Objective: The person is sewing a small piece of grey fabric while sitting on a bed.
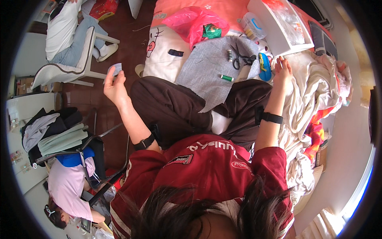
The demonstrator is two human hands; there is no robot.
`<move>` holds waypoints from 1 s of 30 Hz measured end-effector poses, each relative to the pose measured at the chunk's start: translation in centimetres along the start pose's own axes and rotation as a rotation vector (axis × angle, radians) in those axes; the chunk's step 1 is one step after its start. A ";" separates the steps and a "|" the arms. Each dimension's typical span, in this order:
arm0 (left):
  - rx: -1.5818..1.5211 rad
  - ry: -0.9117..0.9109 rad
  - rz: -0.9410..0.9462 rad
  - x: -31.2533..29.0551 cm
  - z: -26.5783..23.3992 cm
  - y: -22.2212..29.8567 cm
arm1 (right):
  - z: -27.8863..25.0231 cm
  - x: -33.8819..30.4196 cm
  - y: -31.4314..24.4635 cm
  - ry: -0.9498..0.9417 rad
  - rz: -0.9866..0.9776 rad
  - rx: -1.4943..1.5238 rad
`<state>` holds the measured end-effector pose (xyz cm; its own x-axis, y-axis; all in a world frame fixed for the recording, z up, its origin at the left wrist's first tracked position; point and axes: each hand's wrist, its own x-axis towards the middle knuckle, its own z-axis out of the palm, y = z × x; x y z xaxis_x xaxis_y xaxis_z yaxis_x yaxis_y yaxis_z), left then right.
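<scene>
My left hand (pixel 116 88), raised off to the left past my knee, pinches a small pale blue-grey piece of cloth (pixel 115 69). Far out on the right, my right hand (pixel 283 71) is lifted over the rumpled bedding with its fingers drawn together; anything between the fingertips is too small to see. On the bed before my crossed legs lies a grey cloth (pixel 207 63). Black-handled scissors (pixel 243 60), a green thread spool (pixel 227 78) and a dark spool (pixel 230 55) rest on it. A blue case (pixel 264 67) with a yellow item sits near my right hand.
Behind the cloth are a pink plastic bag (pixel 191 24), a clear box with a blue handle (pixel 254 26) and a white bin (pixel 284 28). Cream bedding (pixel 306 91) heaps at right. Two people sit at left, near a white chair (pixel 85 59) and a clothes-laden chair (pixel 63 139).
</scene>
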<state>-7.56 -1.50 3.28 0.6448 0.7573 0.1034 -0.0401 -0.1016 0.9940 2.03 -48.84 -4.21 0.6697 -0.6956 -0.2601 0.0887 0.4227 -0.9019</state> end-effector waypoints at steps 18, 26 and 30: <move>-0.066 -0.949 0.161 -13.0 7.0 11.7 | 6.1 -21.9 -8.1 -1.305 -0.269 -0.603; -0.090 -1.002 0.127 -13.7 7.3 12.3 | 5.3 -21.9 -8.2 -1.196 -0.408 -0.401; -0.104 -1.011 0.097 -13.9 7.3 12.3 | 5.0 -21.6 -7.6 -1.211 -0.382 -0.334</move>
<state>-11.43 -17.99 13.85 0.9759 -0.1555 0.1533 -0.1614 -0.0409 0.9860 -9.42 -34.17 9.94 0.8916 0.2943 0.3440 0.3506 0.0320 -0.9360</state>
